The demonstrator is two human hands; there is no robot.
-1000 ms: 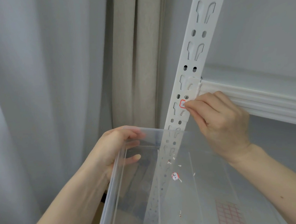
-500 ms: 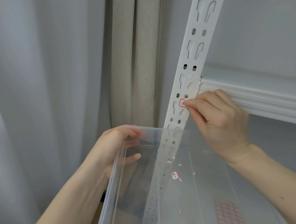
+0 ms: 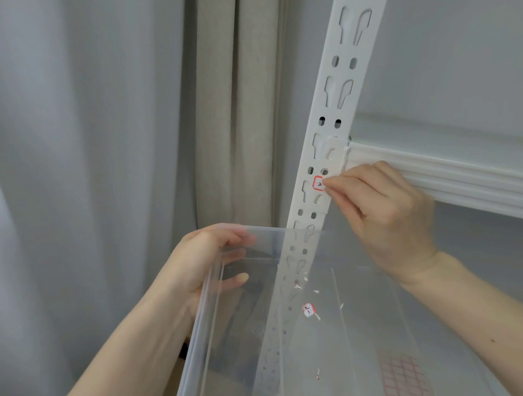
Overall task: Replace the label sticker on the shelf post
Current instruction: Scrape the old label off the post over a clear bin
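A white slotted shelf post (image 3: 342, 72) runs from the top right down behind a clear plastic bin (image 3: 204, 347). A small red-bordered label sticker (image 3: 318, 182) with a handwritten mark sits on the post just below the shelf beam. My right hand (image 3: 386, 214) has its pinched fingertips at the sticker's right edge. My left hand (image 3: 205, 260) grips the bin's far left corner, thumb inside. In the bin lie a torn old sticker (image 3: 308, 310), small paper scraps and a sheet of red-bordered labels (image 3: 403, 379).
A white ribbed shelf beam (image 3: 462, 172) runs right from the post. Grey and beige curtains (image 3: 229, 105) hang behind on the left. A pale wall fills the upper right.
The view has shifted slightly. My right fingertips stay at the sticker on the post, and my left hand keeps holding the bin.
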